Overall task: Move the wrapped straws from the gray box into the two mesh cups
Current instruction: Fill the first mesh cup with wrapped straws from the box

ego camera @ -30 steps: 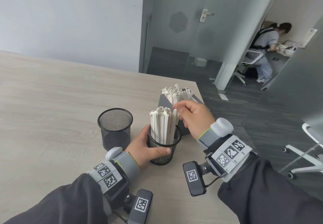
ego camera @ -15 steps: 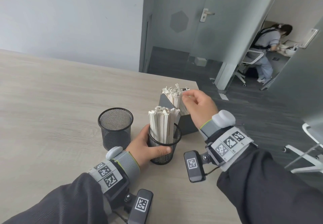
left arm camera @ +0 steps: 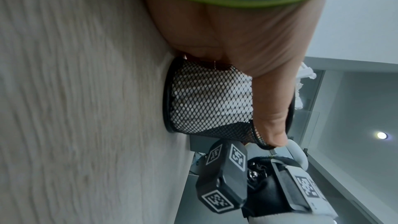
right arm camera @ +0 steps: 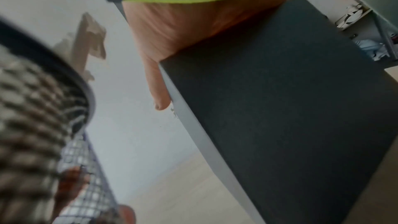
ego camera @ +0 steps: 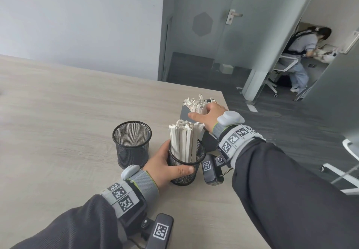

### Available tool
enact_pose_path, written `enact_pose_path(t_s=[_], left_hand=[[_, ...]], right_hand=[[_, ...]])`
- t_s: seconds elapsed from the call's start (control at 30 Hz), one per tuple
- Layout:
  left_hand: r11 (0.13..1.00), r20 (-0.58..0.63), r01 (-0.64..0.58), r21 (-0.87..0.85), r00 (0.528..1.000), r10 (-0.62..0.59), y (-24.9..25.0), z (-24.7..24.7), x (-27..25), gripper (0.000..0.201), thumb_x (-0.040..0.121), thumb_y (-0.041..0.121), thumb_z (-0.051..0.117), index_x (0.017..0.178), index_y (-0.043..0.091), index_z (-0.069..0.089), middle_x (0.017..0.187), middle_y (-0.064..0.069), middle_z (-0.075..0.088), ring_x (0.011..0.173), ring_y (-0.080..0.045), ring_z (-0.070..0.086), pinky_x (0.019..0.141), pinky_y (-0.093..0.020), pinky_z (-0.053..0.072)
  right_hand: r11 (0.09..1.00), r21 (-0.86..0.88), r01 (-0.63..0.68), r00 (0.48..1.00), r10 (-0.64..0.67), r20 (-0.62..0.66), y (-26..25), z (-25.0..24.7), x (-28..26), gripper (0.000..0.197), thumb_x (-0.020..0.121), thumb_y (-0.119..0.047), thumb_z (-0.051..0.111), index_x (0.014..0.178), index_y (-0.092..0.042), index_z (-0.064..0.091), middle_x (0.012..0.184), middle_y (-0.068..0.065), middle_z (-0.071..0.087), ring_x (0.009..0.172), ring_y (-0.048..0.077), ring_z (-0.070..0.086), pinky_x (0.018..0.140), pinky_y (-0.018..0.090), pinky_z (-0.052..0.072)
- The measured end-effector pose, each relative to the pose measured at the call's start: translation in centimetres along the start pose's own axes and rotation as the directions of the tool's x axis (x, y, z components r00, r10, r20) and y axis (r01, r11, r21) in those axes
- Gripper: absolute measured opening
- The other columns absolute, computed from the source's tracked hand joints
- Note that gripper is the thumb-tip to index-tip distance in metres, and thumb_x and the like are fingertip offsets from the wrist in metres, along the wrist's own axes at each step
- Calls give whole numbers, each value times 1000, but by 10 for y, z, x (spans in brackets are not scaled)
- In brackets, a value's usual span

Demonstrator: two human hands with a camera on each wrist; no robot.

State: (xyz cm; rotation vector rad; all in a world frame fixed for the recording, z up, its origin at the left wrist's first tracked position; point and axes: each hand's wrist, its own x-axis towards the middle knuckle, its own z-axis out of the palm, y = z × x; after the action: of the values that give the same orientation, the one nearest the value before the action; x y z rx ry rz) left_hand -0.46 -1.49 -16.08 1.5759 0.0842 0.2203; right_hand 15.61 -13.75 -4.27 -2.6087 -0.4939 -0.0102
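Observation:
My left hand [ego camera: 167, 168] grips a black mesh cup [ego camera: 184, 175] packed with upright wrapped straws [ego camera: 182, 142]; the left wrist view shows my thumb [left arm camera: 269, 108] across the cup's mesh [left arm camera: 204, 100]. A second mesh cup [ego camera: 132, 142] stands empty just to the left. Behind them sits the gray box [ego camera: 184, 113] with more wrapped straws [ego camera: 195, 104] sticking out. My right hand [ego camera: 206, 111] is on top of the box, thumb [right arm camera: 159, 91] straight along its outer wall [right arm camera: 280, 108]. Its fingers reach in behind the straws and are hidden.
All of this stands near the right corner of a light wooden table [ego camera: 58, 113]; the table edge [ego camera: 242, 151] runs just right of the box. Beyond are a glass door [ego camera: 233, 35] and a person seated on an office chair [ego camera: 299, 58].
My right hand has moved from above the filled cup back to the gray box and come down on its straws. The left hand has kept its hold on the cup.

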Motion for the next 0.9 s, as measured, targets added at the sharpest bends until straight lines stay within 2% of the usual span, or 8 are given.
enact_pose_path(t_s=[0.07, 0.13, 0.23, 0.37, 0.5, 0.63, 0.8, 0.9], left_hand=[[1000, -2, 4, -4, 1000, -4, 0, -1, 0, 94, 49, 57, 101, 132, 52, 56, 134, 8, 72, 132, -18, 64, 119, -56, 45], [1000, 1, 0, 8, 1000, 0, 0, -1, 0, 94, 52, 52, 100, 134, 49, 55, 135, 8, 72, 132, -17, 64, 119, -56, 45], [1000, 6, 1, 23, 1000, -1, 0, -1, 0, 89, 53, 46, 97, 132, 50, 55, 133, 10, 73, 131, -15, 65, 119, -54, 46], [1000, 8, -1, 18, 1000, 1, 1, -1, 0, 93, 50, 50, 99, 133, 48, 55, 133, 9, 73, 131, -16, 65, 119, -53, 46], [1000, 0, -10, -7, 1000, 10, 1, 1, 0, 86, 54, 39, 96, 131, 42, 58, 132, 9, 74, 132, -17, 64, 121, -51, 45], [1000, 9, -18, -17, 1000, 18, 1, 2, 0, 87, 54, 37, 95, 132, 39, 57, 131, 9, 74, 131, -15, 65, 120, -47, 46], [1000, 15, -8, -10, 1000, 8, 3, 2, 0, 84, 54, 37, 94, 129, 39, 58, 125, 16, 76, 125, -9, 67, 113, -36, 50], [1000, 20, -3, -14, 1000, 3, 5, 2, -1, 84, 53, 38, 93, 128, 39, 57, 123, 21, 76, 121, -2, 68, 105, -25, 51]], right_hand=[[999, -19, 30, 1000, -30, 7, 0, -1, -1, 51, 80, -66, 61, 70, -20, 40, 71, -6, 43, 69, 20, 43, 53, 31, 24], [997, -45, 55, 998, -55, -2, 1, 0, -2, 48, 85, -64, 55, 76, -18, 46, 76, -3, 48, 73, 23, 45, 56, 31, 25], [995, -84, 48, 999, -50, -19, 0, -2, -5, 50, 92, -58, 48, 107, -11, 59, 109, 6, 60, 94, 28, 52, 74, 32, 35], [998, -70, 3, 1000, -4, -11, -2, -6, -9, 54, 94, -48, 48, 135, -13, 52, 134, 9, 56, 120, 32, 53, 91, 35, 39], [999, -47, 22, 999, -24, -46, -2, -6, -12, 30, 89, -43, 54, 101, -16, 55, 107, 4, 62, 93, 29, 54, 72, 30, 34], [1000, -5, 7, 999, -7, -49, 0, -8, -16, 23, 88, -37, 55, 90, -18, 42, 72, -6, 44, 63, 18, 44, 51, 28, 24], [998, 54, 10, 996, -5, -84, 8, -1, -12, 25, 85, -44, 51, 96, -25, 39, 78, -5, 49, 58, 15, 43, 50, 28, 24], [993, 120, 6, 993, 8, -115, 11, -1, -14, 34, 84, -51, 51, 105, -26, 47, 70, -6, 54, 61, 19, 53, 57, 31, 40]])
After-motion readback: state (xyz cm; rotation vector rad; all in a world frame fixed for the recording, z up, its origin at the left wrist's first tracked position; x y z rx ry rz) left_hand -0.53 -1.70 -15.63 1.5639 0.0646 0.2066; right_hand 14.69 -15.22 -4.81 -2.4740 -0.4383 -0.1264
